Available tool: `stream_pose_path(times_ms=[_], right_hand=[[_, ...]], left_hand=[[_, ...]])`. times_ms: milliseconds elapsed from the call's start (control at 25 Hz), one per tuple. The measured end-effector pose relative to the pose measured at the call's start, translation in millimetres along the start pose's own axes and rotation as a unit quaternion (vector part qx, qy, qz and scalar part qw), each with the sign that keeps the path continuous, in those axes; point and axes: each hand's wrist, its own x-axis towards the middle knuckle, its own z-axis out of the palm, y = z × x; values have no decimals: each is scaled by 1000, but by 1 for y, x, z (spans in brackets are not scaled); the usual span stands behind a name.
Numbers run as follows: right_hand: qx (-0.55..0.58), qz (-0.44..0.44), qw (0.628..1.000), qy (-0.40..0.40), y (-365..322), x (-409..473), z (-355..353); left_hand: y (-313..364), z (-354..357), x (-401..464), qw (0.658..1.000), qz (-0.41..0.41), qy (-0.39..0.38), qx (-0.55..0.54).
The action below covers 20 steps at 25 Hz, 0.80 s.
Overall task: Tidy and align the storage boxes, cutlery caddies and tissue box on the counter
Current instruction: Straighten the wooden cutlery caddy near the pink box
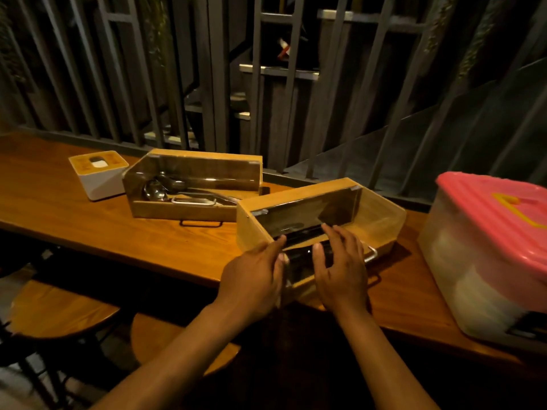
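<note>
Head view, counter: we are looking down at a long wooden counter point(88, 214) that is running from the left edge toward the lower right, its grain glowing orange under warm, dim light.
Head view, room: dark metal railing bars point(207, 69) are standing along the counter's far edge, and beyond them we are seeing what look like stair steps in shadow.
Head view, seating: two round wooden stools point(59, 309) are sitting below the counter's near edge at lower left.
Near caddy: a wooden cutlery caddy with a clear lid point(313, 220) is lying at an angle near the counter's front edge, skewed against the other boxes.
Far caddy: a second cutlery caddy point(192, 184) is sitting behind and to the left of it, almost touching it at the corner, and is holding metal spoons point(159, 187).
Tissue box: a white tissue box with a wooden top point(97, 173) is resting just left of the far caddy.
Storage box: a translucent storage box with a pink lid point(488, 255) is standing at the right, apart from the near caddy.
Left hand: our left hand point(254, 279) is pressing on the near caddy's front left corner, fingers spread and not closed round it.
Right hand: our right hand point(340, 267) is lying flat on the lid by its metal handle point(371, 254), fingers apart, gripping nothing.
</note>
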Motion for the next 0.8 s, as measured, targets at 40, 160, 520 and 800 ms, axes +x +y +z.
stream_pose_path(times_ms=[40, 160, 520, 800], right_hand=[[-4, -7, 1000, -21, -3, -3, -1], [-75, -61, 993, -73, -8, -15, 1], [-94, -83, 985, -121, 16, -18, -30], [-68, -2, 993, -102, 85, -24, -110]], left_hand=[[0, -2, 1, 999, 1, 8, -37], [-25, -4, 33, 986, -74, 101, -112], [-50, 42, 99, 975, -141, 28, -170], [34, 66, 76, 986, -143, -14, -82]])
